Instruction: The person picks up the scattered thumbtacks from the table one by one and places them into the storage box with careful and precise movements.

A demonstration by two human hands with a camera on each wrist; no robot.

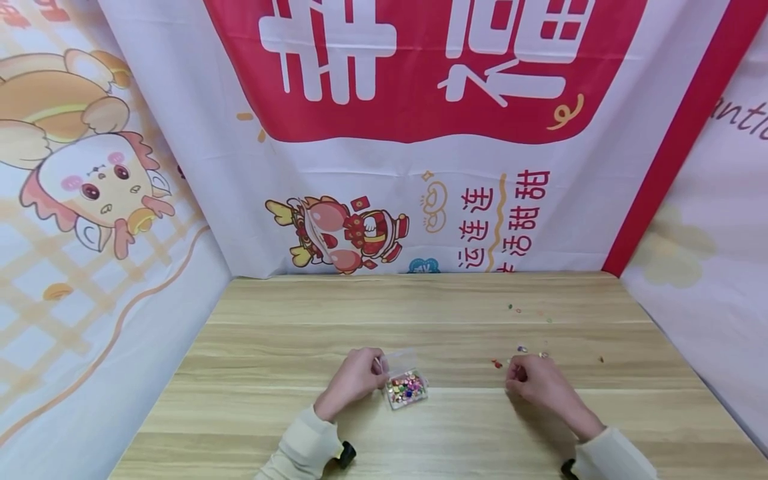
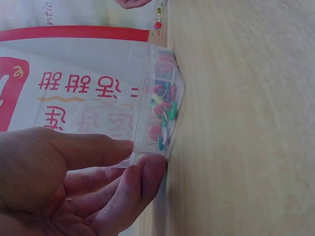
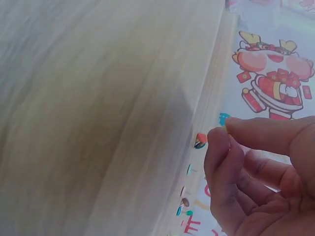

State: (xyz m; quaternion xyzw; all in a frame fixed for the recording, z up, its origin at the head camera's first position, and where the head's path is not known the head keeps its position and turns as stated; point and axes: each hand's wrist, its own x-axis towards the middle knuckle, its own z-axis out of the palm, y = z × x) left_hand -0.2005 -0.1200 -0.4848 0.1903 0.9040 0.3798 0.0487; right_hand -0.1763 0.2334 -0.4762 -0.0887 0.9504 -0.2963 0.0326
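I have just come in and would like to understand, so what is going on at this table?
A person is handling small coloured tacks at a wood-grain table. The left hand holds a clear plastic box with its lid open and many tacks inside. The right hand is beside some loose tacks scattered on the table; its thumb meets a finger, but whether a tack is between them is too small to tell.
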